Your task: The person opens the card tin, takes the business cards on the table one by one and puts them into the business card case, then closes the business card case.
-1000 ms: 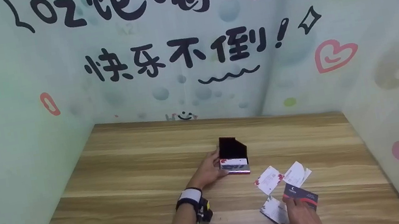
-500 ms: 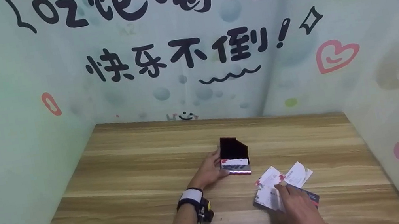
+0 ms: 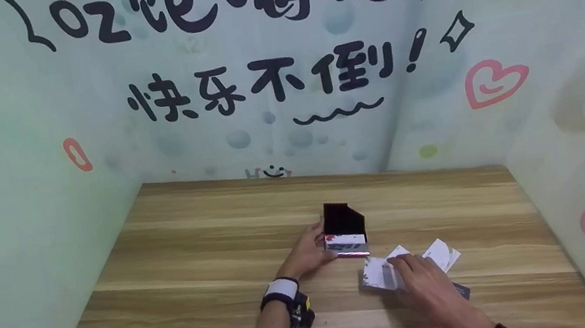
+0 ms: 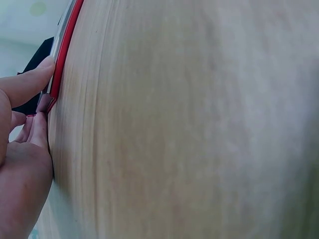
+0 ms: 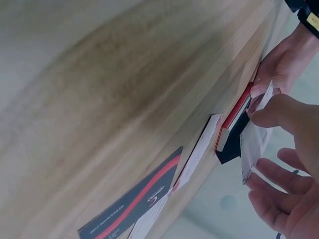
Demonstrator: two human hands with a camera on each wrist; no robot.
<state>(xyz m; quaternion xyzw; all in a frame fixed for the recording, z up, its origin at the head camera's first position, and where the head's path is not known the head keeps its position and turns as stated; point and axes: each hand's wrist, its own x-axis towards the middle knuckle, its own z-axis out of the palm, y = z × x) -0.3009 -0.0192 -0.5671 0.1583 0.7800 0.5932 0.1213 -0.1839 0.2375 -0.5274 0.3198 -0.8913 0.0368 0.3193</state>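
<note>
A business card case [image 3: 343, 219] stands with its dark lid raised, white cards showing in its red-edged tray. My left hand [image 3: 302, 253] grips its left side; in the left wrist view the thumb lies on the tray's front edge. My right hand [image 3: 428, 285] pinches a white business card [image 3: 379, 274] between thumb and fingers, held above the table to the right of the case. Under and beside that hand, a dark business card with a red stripe [image 5: 137, 196] and white business cards [image 3: 440, 254] lie on the table, partly covered by the hand.
The wood-grain table [image 3: 180, 234] meets printed fabric walls [image 3: 232, 79] at the back and both sides. A strapped wrist camera [image 3: 302, 310] sits on the left wrist, with a green cable running along the forearm.
My right hand has picked up the white business card from the lower pile and carried it up and left toward the case. The left hand and case have stayed in place.
</note>
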